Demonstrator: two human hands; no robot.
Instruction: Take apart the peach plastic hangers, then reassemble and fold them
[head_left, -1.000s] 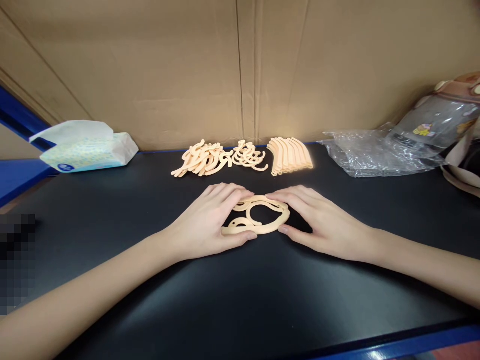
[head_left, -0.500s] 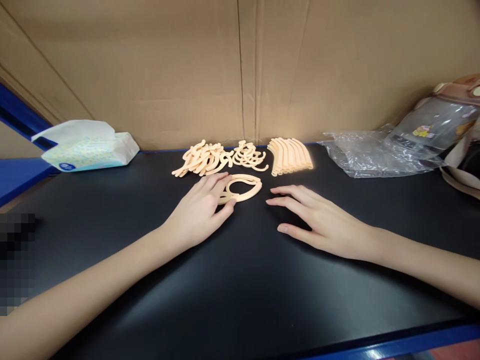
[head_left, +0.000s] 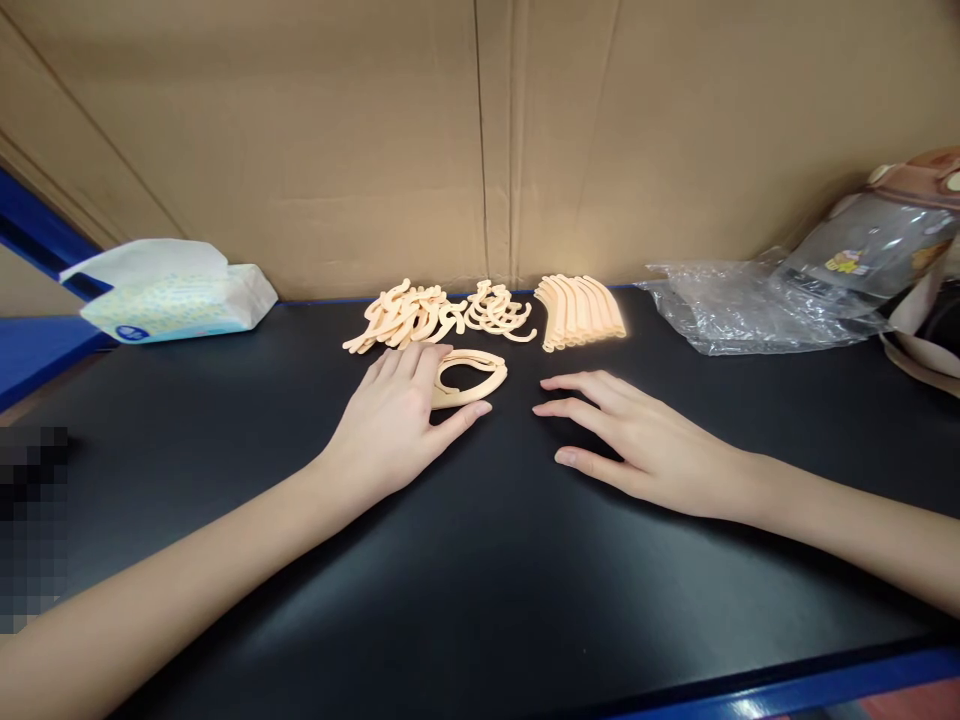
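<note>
My left hand (head_left: pixel 397 415) lies over the left end of a beige plastic loop (head_left: pixel 491 385), which looks like a folded clothes hanger. Its fingers rest flat on the loop and partly hide it, while the thumb stretches out along the near side. My right hand (head_left: pixel 630 435) hovers or rests to the right of the loop, fingers apart, with nothing in it. Behind them sit a heap of curved beige arms (head_left: pixel 405 315), a smaller heap of beige hooks (head_left: pixel 496 312) and a neat row of beige curved pieces (head_left: pixel 579 312).
A tissue pack (head_left: pixel 180 300) lies at the back left of the black table (head_left: pixel 480 580). At the back right are a crumpled clear plastic bag (head_left: pixel 757 310) and a transparent bottle (head_left: pixel 862 245) with a strap. A cardboard wall (head_left: pixel 337 140) stands behind.
The beige loop has shifted a little to the left under my left hand. My left thumb has stretched away from the fingers. My right hand has not moved.
</note>
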